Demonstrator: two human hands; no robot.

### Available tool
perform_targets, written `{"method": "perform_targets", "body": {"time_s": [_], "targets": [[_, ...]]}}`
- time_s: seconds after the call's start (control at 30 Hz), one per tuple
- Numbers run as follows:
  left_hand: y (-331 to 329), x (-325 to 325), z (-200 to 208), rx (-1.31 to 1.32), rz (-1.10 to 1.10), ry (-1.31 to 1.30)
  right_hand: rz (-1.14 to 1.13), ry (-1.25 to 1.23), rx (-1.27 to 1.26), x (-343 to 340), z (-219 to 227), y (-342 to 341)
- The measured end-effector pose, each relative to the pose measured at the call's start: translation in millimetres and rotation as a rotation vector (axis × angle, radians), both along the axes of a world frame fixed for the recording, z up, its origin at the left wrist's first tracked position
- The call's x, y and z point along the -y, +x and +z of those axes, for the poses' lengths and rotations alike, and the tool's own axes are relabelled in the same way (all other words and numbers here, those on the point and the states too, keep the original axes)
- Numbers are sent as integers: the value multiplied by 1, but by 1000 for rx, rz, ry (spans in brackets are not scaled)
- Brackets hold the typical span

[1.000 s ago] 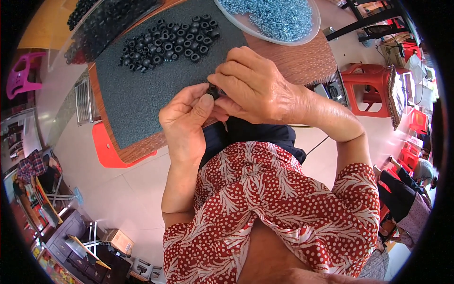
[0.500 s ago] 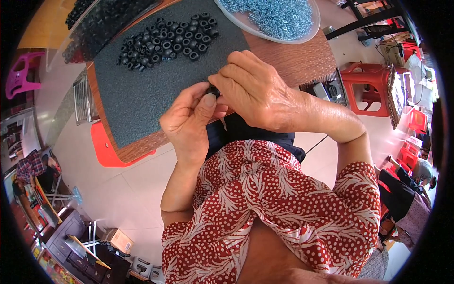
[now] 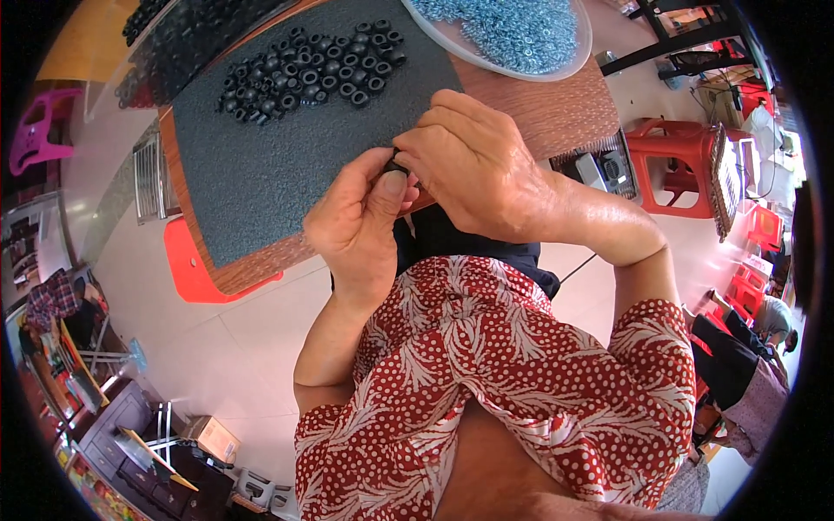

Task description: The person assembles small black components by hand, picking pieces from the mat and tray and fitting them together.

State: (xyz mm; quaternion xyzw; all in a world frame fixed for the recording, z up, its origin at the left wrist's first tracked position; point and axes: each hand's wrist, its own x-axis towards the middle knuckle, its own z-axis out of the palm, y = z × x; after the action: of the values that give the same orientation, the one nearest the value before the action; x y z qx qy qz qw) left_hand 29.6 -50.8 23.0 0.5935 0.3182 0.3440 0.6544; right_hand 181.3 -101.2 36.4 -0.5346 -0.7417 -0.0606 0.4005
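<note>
Just past the near edge of the table, my two hands meet. Between thumb and fingers, my left hand (image 3: 360, 208) pinches a small black ring-shaped part (image 3: 397, 163). Against that same part press the bent fingertips of my right hand (image 3: 473, 169), its back toward the view; anything between its fingers is hidden. A heap of similar black hollow round parts (image 3: 313, 74) lies beyond the hands on a dark grey mat (image 3: 252, 191). At the far right of the table, a pale round tray (image 3: 584, 54) holds many tiny translucent blue rings (image 3: 521, 39).
The mat covers most of a wood-patterned table (image 3: 556, 113). A clear container (image 3: 200, 43) of black parts stands at the far left. Red stools (image 3: 669, 165) stand on the floor to the right, another red seat (image 3: 195, 265) under the table's left side. Other people sit farther right.
Both hands have shifted very slightly to the right in the picture, still together at the black part. The view has tilted a little; the heap looks the same.
</note>
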Motion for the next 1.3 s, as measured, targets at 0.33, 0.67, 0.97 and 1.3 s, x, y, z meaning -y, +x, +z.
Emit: {"method": "perform_targets", "body": {"time_s": [0.33,0.67,0.97,1.3], "targets": [[-1,-5,-1,105,-46,-240,-18,19,-96,1,-10,-3],[5,-2,-2,67,6,-175,-10,12,27,4,-7,2],[4,-8,-2,110,-72,-344,-3,23,62,4,-9,0],[4,-6,-4,136,-67,-373,69,-90,45,9,-6,6]]}}
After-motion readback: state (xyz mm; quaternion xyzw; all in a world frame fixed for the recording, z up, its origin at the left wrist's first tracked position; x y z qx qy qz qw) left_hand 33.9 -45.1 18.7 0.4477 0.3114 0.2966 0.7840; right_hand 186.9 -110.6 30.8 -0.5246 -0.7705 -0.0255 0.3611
